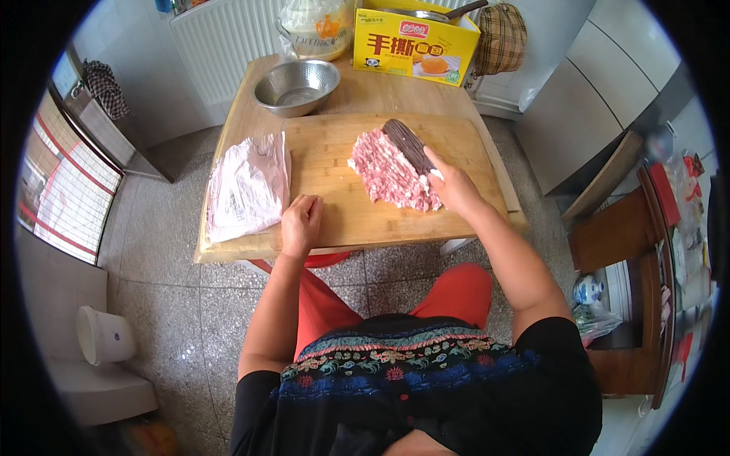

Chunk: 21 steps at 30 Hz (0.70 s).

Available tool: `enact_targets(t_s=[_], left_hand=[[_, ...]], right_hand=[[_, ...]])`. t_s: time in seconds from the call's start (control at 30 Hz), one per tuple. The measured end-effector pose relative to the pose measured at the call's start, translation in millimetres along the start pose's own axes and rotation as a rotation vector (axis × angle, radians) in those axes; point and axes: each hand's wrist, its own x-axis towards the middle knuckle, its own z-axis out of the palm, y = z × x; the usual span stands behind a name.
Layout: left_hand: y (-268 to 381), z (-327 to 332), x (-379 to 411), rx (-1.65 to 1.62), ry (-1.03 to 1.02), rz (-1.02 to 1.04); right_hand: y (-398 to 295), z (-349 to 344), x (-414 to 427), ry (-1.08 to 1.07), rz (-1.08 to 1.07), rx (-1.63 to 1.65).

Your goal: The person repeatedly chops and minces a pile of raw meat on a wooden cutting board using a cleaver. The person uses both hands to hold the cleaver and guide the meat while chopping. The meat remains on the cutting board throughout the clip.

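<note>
My right hand (456, 185) grips a broad dark-bladed cleaver (406, 142); its forefinger lies along the blade and the handle is hidden in the palm. The blade lies against the right side of a flattened mound of minced pink meat (390, 171) flecked with white fat. Under the meat is a wooden cutting board (325, 165). My left hand (302, 222) rests with curled fingers on the board's near edge, with nothing visible in it. A crumpled pale pink plastic bag (248, 188) lies just beyond it to the left.
A perforated-looking steel bowl (296, 85) stands at the table's (388, 94) far left. Behind are a filled plastic bag (316, 31) and a yellow cardboard box (413, 48) with a pan (422, 14) on top. A white bucket (105, 336) stands at left, a wooden cabinet (616, 233) at right.
</note>
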Motion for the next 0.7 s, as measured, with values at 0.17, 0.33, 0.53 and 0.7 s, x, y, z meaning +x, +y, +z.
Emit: enact_targets(t_s=[0.17,0.33,0.53,0.7], left_hand=[[2.0,-1.6,1.2,0.003,0.008,-0.010],[3.0,-0.5,1.6,-0.004,-0.001,-0.022],[2.8,1.0,4.2,0.016,-0.016,-0.028],[-0.6,-0.9,1.2,-0.010,0.013,-0.003]], right_hand=[[-21.6,-6.2,-6.0,0.112,-0.095,0.065],[-5.4,-1.0,3.7,-0.019,-0.024,-0.058],[-9.3,4.8,-2.3,0.065,-0.093,-0.130],[-43.3,-17.4,8.1,-0.042,0.028,-0.014]])
